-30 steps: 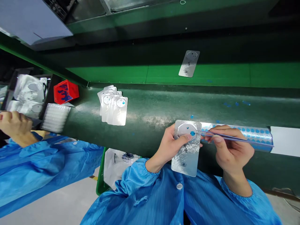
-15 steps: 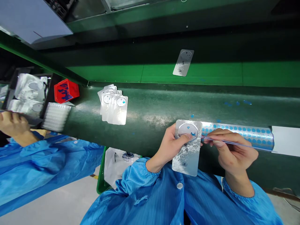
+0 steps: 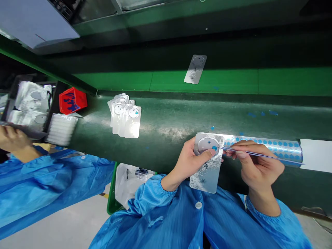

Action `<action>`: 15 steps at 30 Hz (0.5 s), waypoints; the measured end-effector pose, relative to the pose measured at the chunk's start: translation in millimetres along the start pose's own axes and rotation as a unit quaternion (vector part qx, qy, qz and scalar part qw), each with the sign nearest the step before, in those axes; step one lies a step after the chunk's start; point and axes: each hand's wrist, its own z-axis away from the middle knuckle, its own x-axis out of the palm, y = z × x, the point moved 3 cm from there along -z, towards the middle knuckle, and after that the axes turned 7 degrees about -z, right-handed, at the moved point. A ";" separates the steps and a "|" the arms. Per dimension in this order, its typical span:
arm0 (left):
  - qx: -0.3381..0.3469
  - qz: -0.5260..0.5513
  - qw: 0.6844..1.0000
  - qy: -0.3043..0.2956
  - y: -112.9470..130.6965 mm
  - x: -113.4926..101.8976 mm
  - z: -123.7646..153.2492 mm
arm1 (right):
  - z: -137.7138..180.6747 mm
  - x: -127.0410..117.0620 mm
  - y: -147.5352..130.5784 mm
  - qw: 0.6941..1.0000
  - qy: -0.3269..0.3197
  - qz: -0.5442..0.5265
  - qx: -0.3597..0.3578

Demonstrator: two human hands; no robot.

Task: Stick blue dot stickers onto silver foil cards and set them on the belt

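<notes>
Gripping a silver plate (image 3: 203,181) by its left side, the person's left hand (image 3: 190,159) has it up at the near side of the green bench (image 3: 166,152), thumb right at a blue dot (image 3: 214,148) near the top. And look at the right hand (image 3: 258,164), fingers pinched around slim tweezers (image 3: 269,157), points right by that dot, though contact is too fine to tell! Behind the plate a sheet of blue dots (image 3: 275,147) stretches rightward, while a fanned stack of plates (image 3: 132,128) lies well to the left, a red box (image 3: 77,101) beyond it.

Right hand (image 3: 260,168) in pinch grip
</notes>
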 end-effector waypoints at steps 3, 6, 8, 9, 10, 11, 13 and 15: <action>-0.006 0.010 1.000 0.007 -0.9 0.9 -1.7 | 1.7 0.5 0.2 0.999 0.038 -0.013 0.018; -0.020 0.012 1.000 0.001 -2.2 2.2 -2.8 | 3.0 0.9 0.0 0.997 0.069 -0.028 0.028; -0.019 0.017 1.000 0.009 -2.5 2.3 -3.1 | 3.5 1.2 0.2 0.996 0.075 -0.031 0.033; -0.015 0.023 1.000 0.015 -2.6 2.3 -3.3 | 3.8 1.5 0.4 0.996 0.075 -0.032 0.033; -0.011 0.028 0.999 0.019 -2.7 2.3 -3.5 | 4.2 1.8 0.5 0.996 0.073 -0.035 0.031; -0.007 0.032 0.999 0.023 -3.0 2.3 -3.8 | 4.7 2.4 0.6 0.997 0.069 -0.038 0.026; -0.004 0.029 0.999 0.027 -3.6 1.7 -4.4 | 5.7 3.8 1.1 0.997 0.055 -0.042 0.016; -0.003 0.020 0.999 0.030 -4.2 0.4 -4.7 | 6.5 5.3 1.6 0.998 0.042 -0.037 0.004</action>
